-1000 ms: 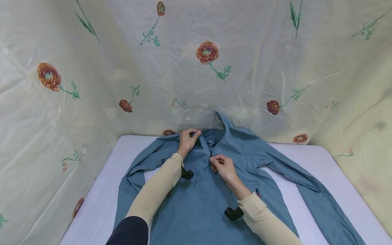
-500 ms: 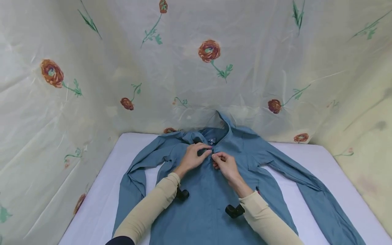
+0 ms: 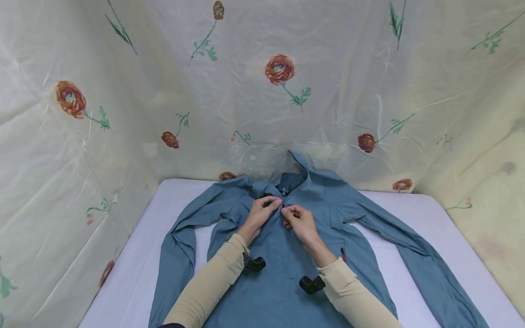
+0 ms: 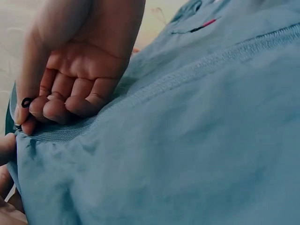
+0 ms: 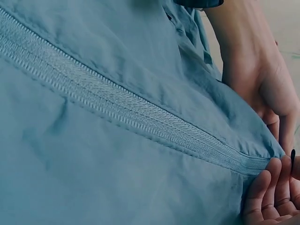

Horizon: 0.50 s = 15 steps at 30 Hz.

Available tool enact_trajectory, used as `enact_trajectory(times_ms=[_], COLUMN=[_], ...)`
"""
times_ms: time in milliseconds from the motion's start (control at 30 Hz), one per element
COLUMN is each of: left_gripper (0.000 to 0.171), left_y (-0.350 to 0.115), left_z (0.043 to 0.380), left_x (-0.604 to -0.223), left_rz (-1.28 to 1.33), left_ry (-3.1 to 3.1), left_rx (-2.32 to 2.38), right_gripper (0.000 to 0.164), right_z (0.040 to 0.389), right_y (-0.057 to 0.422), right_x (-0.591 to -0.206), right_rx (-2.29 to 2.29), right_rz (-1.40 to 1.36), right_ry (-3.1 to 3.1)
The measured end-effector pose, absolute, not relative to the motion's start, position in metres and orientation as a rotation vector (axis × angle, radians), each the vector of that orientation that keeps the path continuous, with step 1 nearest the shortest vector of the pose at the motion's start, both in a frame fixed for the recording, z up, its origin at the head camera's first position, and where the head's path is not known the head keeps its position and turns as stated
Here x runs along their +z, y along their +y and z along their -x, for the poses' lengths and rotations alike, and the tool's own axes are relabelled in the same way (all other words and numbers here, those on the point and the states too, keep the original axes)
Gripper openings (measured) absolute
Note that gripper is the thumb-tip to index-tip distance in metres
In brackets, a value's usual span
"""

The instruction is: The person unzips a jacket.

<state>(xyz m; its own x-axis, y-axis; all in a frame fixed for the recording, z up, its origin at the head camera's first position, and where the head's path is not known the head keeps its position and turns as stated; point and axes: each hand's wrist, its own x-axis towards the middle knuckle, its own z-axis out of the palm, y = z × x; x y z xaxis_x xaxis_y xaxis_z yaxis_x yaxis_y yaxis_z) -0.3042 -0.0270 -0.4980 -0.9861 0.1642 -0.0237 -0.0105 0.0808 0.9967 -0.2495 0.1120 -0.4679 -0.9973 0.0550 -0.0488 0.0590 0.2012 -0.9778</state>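
Note:
A blue-grey zip jacket (image 3: 283,282) lies front up, its sleeves spread to the sides and its collar (image 3: 303,175) at the far end. Just below the collar, my right hand (image 3: 302,224) pinches the zipper pull, whose black cord loop (image 4: 26,101) pokes out between thumb and forefinger. The zipper (image 5: 117,101) runs closed down the front from there. Beside it, my left hand (image 3: 258,214) pinches the jacket's front edge at the top of the zipper, thumb and fingertips close to the right hand's. The slider itself is mostly hidden by the fingers.
The jacket lies on a table with a white cover (image 3: 410,200). A flower-printed plastic curtain (image 3: 328,91) hangs behind and at both sides, close against the collar. Each wrist carries a black camera mount (image 3: 312,285) low over the jacket. A red-tabbed pocket zip (image 3: 343,255) shows on the right.
My left hand has come down and right from the collar's left edge to the top of the zipper. The left collar flap has sunk lower. My right hand stays at the pull.

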Motion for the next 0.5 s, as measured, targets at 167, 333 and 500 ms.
enact_trajectory(times_ms=[167,333,500], left_gripper=[0.033,0.032,0.033], left_y=[-0.0257,-0.0269,-0.0277], left_z=[0.3056,0.3077,0.3099], left_x=[-0.4979,-0.5,-0.5031], left_rz=[-0.095,-0.111,-0.147], left_ry=[2.202,2.246,2.276], left_rx=[2.082,2.108,2.136], right_gripper=[0.022,0.021,0.021], right_z=[0.2494,0.2459,0.2414], right_y=[0.1125,0.1121,0.1113], right_x=[-0.4734,-0.4751,-0.4778], right_rx=[-1.958,-1.957,-1.961], right_rz=[-0.143,-0.136,-0.138], right_ry=[2.458,2.451,2.444])
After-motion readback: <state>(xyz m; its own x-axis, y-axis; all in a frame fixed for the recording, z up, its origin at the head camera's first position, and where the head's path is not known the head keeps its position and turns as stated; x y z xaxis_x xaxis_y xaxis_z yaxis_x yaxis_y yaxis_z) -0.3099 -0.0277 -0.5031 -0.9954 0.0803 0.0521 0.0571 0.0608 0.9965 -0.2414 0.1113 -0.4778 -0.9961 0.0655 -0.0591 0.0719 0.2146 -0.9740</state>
